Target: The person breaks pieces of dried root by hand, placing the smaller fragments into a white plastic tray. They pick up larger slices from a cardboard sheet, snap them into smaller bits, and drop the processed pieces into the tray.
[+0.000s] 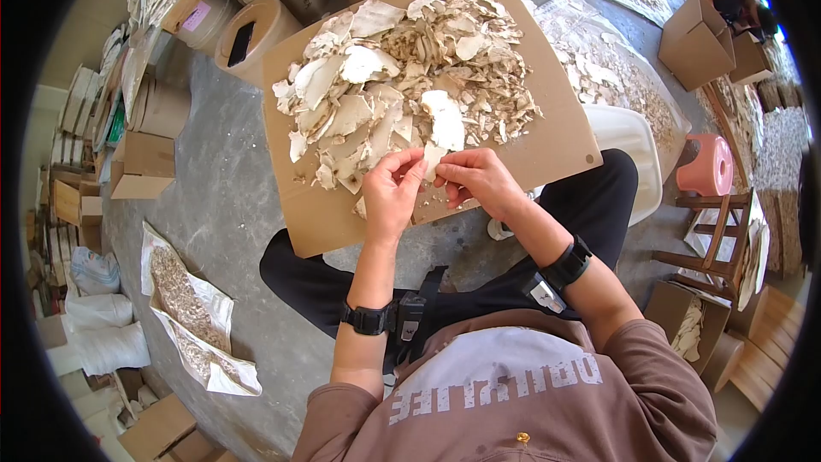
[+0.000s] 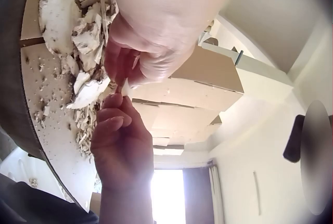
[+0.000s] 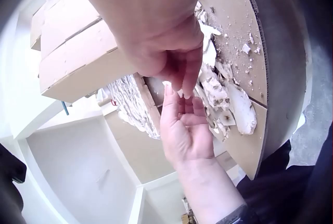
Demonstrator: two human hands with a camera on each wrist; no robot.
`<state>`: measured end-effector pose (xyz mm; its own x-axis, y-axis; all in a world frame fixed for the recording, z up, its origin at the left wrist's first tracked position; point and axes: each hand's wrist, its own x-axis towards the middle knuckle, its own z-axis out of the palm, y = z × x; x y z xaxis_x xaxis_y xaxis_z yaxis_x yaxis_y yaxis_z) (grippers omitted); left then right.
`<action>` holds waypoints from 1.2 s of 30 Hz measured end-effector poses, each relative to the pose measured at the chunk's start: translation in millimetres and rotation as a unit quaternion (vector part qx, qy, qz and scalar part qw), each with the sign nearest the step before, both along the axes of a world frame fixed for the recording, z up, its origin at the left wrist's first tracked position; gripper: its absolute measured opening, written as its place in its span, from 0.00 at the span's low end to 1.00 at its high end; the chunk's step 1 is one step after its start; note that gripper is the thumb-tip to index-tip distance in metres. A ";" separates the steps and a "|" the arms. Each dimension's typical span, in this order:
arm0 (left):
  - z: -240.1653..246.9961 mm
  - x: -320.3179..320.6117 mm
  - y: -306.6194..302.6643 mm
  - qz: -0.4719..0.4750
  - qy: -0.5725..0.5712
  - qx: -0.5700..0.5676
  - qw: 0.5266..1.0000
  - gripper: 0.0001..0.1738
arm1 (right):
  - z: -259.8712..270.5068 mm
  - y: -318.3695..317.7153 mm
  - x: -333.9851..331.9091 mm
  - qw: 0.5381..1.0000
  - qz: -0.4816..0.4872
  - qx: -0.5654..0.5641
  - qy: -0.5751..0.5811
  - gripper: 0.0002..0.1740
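Between both hands is a thin, pale, dry-looking piece, held over the near edge of a cardboard sheet. My left hand pinches its left side with thumb and fingers. From the other side my right hand pinches it, the fingertips close to the left ones. In the left wrist view only a small white tip of the piece shows between the fingers. A larger curved white slice lies just beyond the hands, against a heap of broken, brown-edged flakes.
The cardboard lies across the person's lap. A round drum with a black phone on it stands beyond its left corner. To the right are a white plastic tub and a pink stool. A sack with scraps lies on the floor.
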<state>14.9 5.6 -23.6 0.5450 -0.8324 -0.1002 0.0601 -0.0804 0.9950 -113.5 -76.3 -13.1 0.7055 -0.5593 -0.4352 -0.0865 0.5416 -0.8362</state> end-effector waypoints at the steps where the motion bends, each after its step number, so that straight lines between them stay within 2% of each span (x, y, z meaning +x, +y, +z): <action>1: -1.1 0.7 0.2 0.001 0.000 0.000 1.000 0.09 | -1.3 0.5 0.3 1.000 -0.003 -0.011 0.003 0.10; 3: -1.0 2.0 0.4 -0.017 -0.123 0.020 0.992 0.08 | -2.7 1.0 1.2 1.000 -0.005 -0.021 0.007 0.10; 4: 0.6 1.5 0.1 -0.017 -0.123 0.020 0.992 0.08 | -3.0 0.7 1.8 0.998 -0.002 -0.057 0.020 0.10; 8: -0.3 0.5 -1.4 -0.017 -0.074 0.035 0.997 0.08 | -4.7 0.0 6.6 0.990 -0.010 -0.129 0.055 0.11; 10: -2.4 0.9 -2.7 -0.011 -0.056 0.038 0.998 0.09 | -10.0 -0.9 9.5 0.990 -0.012 -0.127 0.053 0.11; 12: -3.1 -0.5 -3.8 0.009 0.018 0.040 0.999 0.10 | -15.4 -1.3 11.8 0.991 -0.015 -0.125 0.052 0.11; 20: -19.4 -2.9 -9.4 0.021 0.024 0.049 0.998 0.09 | -36.8 -5.3 18.5 0.996 -0.028 -0.059 0.060 0.12; 24: -17.4 -5.1 -12.7 0.035 0.043 0.073 0.996 0.09 | -39.6 -6.1 20.9 0.993 -0.033 -0.078 0.086 0.13; 28: -18.9 0.5 -15.0 0.035 0.091 0.063 0.993 0.10 | -43.0 -6.5 22.9 0.996 -0.062 -0.032 0.063 0.12; 30: -24.0 7.9 -14.2 0.035 0.224 0.047 0.973 0.10 | -37.7 -7.9 21.8 0.996 -0.082 -0.001 0.035 0.11; 32: -25.2 11.6 -13.2 0.035 0.256 0.045 0.965 0.10 | -26.2 -11.3 17.2 0.988 -0.086 0.123 -0.037 0.12; 33: -25.0 12.5 -12.0 0.036 0.288 0.045 0.956 0.11 | -23.6 -12.3 15.8 0.988 -0.085 0.123 -0.037 0.12; 36: -24.7 12.5 -11.2 0.030 0.283 0.047 0.958 0.10 | -20.6 -13.5 14.6 0.988 -0.047 0.139 -0.040 0.10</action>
